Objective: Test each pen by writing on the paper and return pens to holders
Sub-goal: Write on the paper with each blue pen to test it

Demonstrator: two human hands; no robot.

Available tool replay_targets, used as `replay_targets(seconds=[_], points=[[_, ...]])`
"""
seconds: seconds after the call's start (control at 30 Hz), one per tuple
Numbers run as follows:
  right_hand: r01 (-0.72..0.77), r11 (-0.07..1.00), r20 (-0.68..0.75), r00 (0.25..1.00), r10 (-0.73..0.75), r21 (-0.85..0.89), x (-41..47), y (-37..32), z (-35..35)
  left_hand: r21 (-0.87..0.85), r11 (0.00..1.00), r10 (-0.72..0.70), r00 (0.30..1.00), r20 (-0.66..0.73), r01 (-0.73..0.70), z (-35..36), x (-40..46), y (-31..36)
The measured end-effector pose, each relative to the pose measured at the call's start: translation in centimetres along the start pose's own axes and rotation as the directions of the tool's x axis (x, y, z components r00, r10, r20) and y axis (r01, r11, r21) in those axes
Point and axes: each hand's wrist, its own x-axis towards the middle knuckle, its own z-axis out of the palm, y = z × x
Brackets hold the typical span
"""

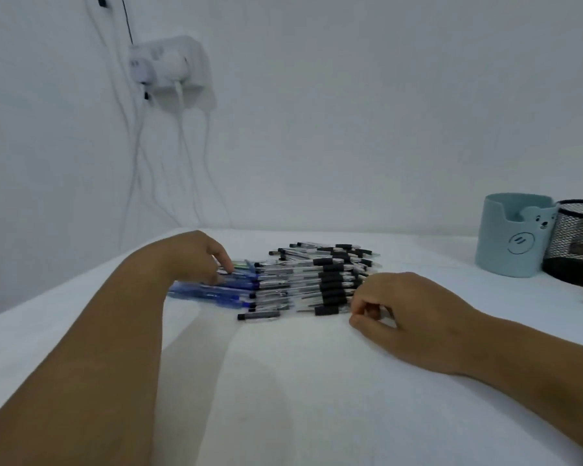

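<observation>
The left hand (196,255) reaches in from the bench's left edge, fingers bent down onto the blue pens (212,290) at the left end of a pen pile; whether it pinches one or only touches them cannot be told. The right hand (398,314) rests on the bench (317,398) at the pile's right end, fingers curled under with thumb meeting fingertips; a pen tip may be pinched there, but this too cannot be told.

The pile of black pens (317,280) lies mid-bench, well back from the near edge, pens side by side and overlapping. No paper can be made out. Two holders stand at the far right: a blue cup (509,237) and, touching it, a mesh cup (576,240).

Risks, as judgement: the smooth round barrels could roll and scatter if one is drawn from under others. Tested and untested pens could get mixed in one heap. Ink could mark the white bench surface.

The black pens are slim clear plastic with black rubbery grips and caps. The blue ones are translucent. The blue cup is matte, cylindrical, with a bear face. The mesh cup is black wire.
</observation>
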Motion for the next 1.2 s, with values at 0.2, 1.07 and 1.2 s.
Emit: replay_targets(seconds=[0.2,1.07,1.2], points=[[-0.004,0.999,-0.017,1.0,0.005,0.034,0.2,0.1,0.2,-0.13,0.991,0.017,0.998,-0.059,-0.025,0.7,0.2,-0.2],[-0.153,0.957,-0.02,0.986,0.163,0.245,0.6,-0.9,-3.4,-0.842,0.281,0.165,0.887,-0.43,-0.461,0.9,-1.3,7.5],[-0.36,0.906,0.103,0.933,0.346,0.223,1.3,0.3,-8.5,-0.959,-0.267,0.293,0.94,-0.175,-0.095,2.4,-3.2,11.2]])
